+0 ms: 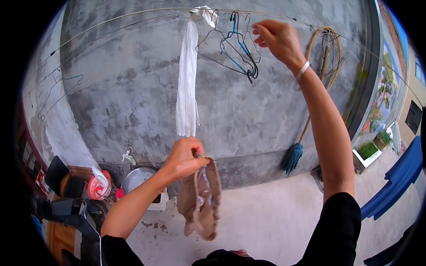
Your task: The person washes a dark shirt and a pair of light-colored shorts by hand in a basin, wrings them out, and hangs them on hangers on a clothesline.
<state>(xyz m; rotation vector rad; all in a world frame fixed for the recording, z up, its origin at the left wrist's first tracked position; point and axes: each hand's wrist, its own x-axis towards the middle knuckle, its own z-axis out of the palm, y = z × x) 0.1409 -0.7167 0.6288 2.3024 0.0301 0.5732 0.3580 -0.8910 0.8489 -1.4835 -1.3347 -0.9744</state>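
Observation:
My left hand (186, 158) grips the edge of a brown cloth garment (201, 202), which hangs down from it with a light inner side showing. My right hand (278, 40) is raised near the clothesline (283, 18), its fingers loosely curled with no thing seen in them. Just left of it, several wire hangers, one partly blue (243, 46), hang from the line. A long white cloth (188, 83) is knotted over the line and drops behind my left hand.
A mop with a blue head (293, 158) leans on the grey wall. A metal basin (138, 178), a red basket (100, 189) and a tap (129, 154) are at lower left. Blue fabric (396, 183) hangs at right. Another hanger (60, 89) hangs far left.

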